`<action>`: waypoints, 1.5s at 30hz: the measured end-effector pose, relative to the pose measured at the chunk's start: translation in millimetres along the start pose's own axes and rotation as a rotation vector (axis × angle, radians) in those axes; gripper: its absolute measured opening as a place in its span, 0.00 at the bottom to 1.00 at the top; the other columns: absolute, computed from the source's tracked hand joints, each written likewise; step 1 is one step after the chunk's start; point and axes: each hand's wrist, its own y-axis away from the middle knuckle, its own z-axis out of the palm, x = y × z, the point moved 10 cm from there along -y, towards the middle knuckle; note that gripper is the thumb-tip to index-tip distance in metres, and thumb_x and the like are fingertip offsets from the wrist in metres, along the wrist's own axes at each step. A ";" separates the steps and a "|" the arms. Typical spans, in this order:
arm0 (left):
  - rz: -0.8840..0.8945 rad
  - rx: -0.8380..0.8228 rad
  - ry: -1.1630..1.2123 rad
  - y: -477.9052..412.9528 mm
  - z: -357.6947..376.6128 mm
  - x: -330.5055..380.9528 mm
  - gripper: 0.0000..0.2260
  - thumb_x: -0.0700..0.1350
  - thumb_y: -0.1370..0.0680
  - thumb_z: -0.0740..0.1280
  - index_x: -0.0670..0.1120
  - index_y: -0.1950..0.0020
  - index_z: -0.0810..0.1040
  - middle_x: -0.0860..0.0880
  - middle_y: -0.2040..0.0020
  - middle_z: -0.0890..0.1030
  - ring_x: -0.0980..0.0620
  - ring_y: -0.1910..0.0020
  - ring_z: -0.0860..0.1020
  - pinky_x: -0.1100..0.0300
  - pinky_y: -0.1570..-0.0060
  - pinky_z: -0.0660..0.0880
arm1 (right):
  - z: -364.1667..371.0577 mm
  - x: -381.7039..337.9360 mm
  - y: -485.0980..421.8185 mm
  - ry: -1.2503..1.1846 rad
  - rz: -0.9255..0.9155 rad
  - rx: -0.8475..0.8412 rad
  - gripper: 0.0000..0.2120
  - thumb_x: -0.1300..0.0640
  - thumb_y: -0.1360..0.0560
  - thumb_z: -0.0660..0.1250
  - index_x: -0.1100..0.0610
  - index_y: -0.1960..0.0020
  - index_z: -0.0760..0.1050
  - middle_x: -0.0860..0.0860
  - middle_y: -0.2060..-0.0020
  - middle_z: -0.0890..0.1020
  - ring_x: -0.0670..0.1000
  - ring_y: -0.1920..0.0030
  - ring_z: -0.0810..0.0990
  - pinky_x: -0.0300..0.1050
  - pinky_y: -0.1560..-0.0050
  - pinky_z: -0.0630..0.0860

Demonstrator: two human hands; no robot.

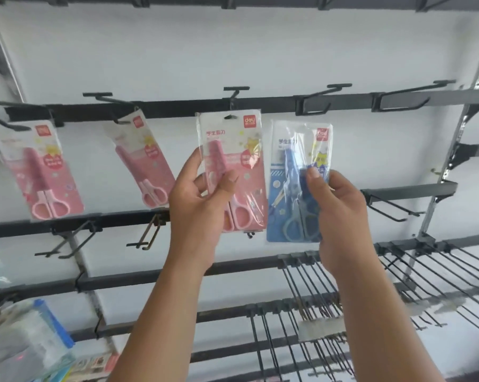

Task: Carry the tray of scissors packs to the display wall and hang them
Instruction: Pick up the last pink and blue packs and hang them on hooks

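Step in hand: I judged I was seating the pink pack [233,172] on the middle hook [234,99], with the blue pack [299,180] waiting its turn.
Left hand [198,205]: closed on the pink pack's left edge, thumb across the front, fingers behind.
Right hand [340,213]: pinched on the blue pack near its middle, thumb on the front of the wrap.
How to do it well: I thought it best to steady the pink pack low, let its hang slot near the top ride fully onto the hook, and let go only once it hung straight. The blue pack wanted lifting until its top hole met the empty hook [315,102] to the right.
Where the packs were: the pink pack hung at or just under the middle hook; whether it was fully seated I could not tell. The blue pack sat just beside it, below the rail [177,107], not on any hook.
Already hung: two pink packs [38,169] to the left, both tilted.
Look of the packs: clear glossy sleeves over printed cards, a red logo at the top corner, scissors pointing up with handles low.
Tray: not in view.
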 end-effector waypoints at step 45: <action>0.015 0.228 -0.269 -48.3 24.7 -37.1 0.10 0.46 0.18 0.66 0.53 0.38 0.80 0.55 0.48 0.87 0.56 0.51 0.86 0.67 0.61 0.79 | -51.9 -23.1 -103.1 0.053 -0.059 0.017 0.08 0.54 0.19 0.67 0.56 0.54 0.81 0.47 0.70 0.84 0.50 0.68 0.84 0.52 0.64 0.83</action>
